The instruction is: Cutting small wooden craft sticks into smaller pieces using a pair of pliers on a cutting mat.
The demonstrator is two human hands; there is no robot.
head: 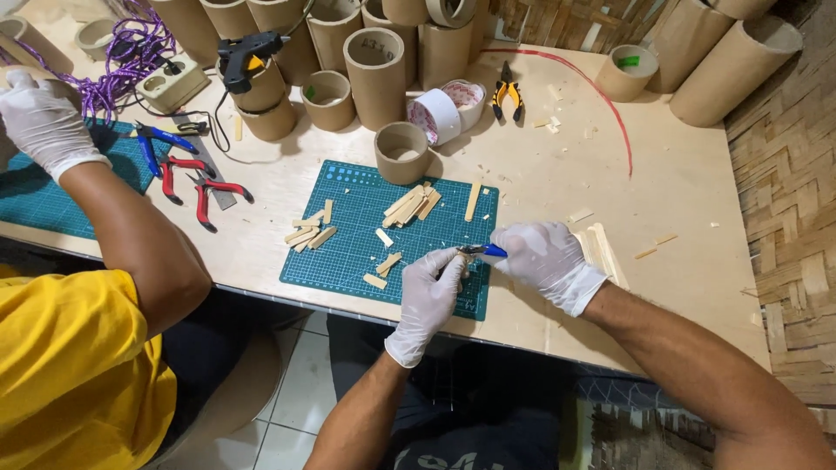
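cutter (482, 251) jaws: hidden by hands | held piece: too small

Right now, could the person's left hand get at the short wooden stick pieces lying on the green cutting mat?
Probably yes. The left hand hovers over the green cutting mat, and the nearest wooden stick pieces lie just beside it with nothing between. It does pinch a small piece, though.

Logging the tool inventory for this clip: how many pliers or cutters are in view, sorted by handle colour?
Blue-handled cutters: 2, one on the left mat, one in the right hand
Red-handled cutters: 2
Yellow-handled cutters: 1
Total: 5
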